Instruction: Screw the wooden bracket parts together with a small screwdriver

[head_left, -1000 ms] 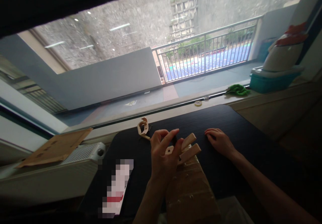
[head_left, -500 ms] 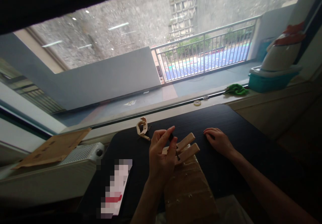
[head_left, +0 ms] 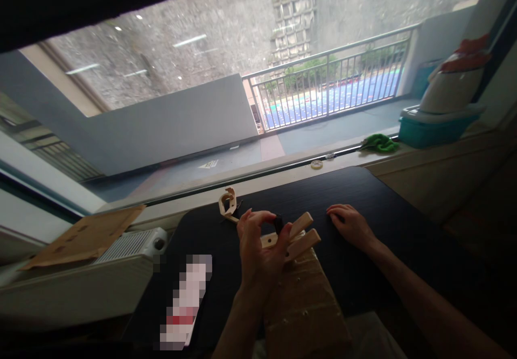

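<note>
My left hand (head_left: 258, 251) is raised over the near part of a black table (head_left: 383, 273), its fingers curled and pinching a small dark piece (head_left: 278, 223) between thumb and forefinger. Just behind it a pale wooden assembly with two parallel arms (head_left: 301, 236) rests on a brown wooden board (head_left: 302, 305). My right hand (head_left: 352, 226) lies palm down on the table to the right of the wooden arms, fingers loosely spread, holding nothing. A small wooden hook-shaped part (head_left: 228, 206) lies at the table's far edge.
A white paper sheet (head_left: 183, 305) lies on the table's left. Beyond the table runs a window sill with a tape roll (head_left: 316, 164), a green cloth (head_left: 378, 143) and a teal tub (head_left: 438, 127). A cardboard piece (head_left: 81, 238) lies on a radiator at left.
My left hand's fingers have curled in and turned the small dark piece between thumb and forefinger. My right hand has stayed flat on the table.
</note>
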The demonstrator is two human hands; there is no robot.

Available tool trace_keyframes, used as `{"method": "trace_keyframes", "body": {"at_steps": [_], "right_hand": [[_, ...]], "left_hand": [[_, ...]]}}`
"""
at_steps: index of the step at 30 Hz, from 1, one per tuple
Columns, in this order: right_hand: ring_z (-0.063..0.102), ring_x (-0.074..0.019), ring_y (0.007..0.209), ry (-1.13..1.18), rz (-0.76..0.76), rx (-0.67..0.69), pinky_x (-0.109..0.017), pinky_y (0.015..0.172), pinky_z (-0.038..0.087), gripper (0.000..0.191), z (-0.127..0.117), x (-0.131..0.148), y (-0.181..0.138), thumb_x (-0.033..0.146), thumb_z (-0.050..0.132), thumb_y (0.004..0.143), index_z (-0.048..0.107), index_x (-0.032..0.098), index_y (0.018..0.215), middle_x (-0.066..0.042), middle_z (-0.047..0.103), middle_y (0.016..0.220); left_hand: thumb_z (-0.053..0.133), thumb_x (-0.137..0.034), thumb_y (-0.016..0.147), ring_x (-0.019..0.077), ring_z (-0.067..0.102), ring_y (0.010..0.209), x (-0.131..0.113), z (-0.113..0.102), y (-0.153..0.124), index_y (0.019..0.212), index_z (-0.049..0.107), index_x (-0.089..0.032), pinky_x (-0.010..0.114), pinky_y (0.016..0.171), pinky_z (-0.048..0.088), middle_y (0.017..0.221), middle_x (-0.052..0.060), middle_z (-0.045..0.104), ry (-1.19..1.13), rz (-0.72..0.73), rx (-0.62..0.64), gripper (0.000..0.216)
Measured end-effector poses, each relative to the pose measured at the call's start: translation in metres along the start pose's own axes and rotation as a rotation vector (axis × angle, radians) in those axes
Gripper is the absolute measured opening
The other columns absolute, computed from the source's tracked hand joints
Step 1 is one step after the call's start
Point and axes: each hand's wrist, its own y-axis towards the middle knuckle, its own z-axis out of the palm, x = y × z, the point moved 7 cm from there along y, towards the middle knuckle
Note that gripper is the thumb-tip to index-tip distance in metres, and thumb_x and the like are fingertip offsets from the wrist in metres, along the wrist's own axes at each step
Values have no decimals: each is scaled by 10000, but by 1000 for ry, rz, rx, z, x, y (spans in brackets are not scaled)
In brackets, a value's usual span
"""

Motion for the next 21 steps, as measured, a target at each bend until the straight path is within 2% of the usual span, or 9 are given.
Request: {"method": "trace_keyframes", "body": {"at_steps": [5,10,12,16,18,21], "right_hand": [[581,-220,913,35,21,9,-399,866,438,183,-1,-1,2,214,487,780,667,220,813,-49,672,940],[574,-241,956,111,60,35,-438,907,415,184,-3,7,-1,236,490,786,668,210,827,-75,662,966],[573,-237,984,173,66,75,-430,919,417,209,0,22,-6,256,487,805,661,200,905,-82,653,1009],[590,-183,996,367,46,237,-319,849,485,313,12,69,-23,321,459,866,572,213,1137,-46,637,1100],[586,-184,1007,606,124,352,-322,864,477,356,21,87,-33,323,487,861,516,201,1195,-51,616,1142],[528,-201,1101,680,171,303,-338,939,424,369,18,99,-40,315,535,836,512,196,1185,-67,552,1231]], "left_hand": [[666,-236,752,195,554,932,9,1,0,939,551,-237,367,877,418,865,0,576,-50,-111,-14,220],[647,-215,771,187,577,921,17,2,-3,981,575,-235,342,842,439,895,16,602,-180,-151,19,223],[641,-210,776,187,580,924,19,2,-4,1001,574,-233,342,840,442,899,20,606,-202,-161,39,235],[671,-227,750,202,575,942,20,-2,-3,969,580,-232,363,856,438,879,15,608,-152,-167,29,238],[683,-233,740,206,573,945,19,-4,-3,956,581,-234,369,863,436,866,11,607,-125,-163,16,238],[672,-221,755,196,578,931,19,-4,-2,965,575,-244,364,859,440,885,10,601,-144,-152,14,233]]}}
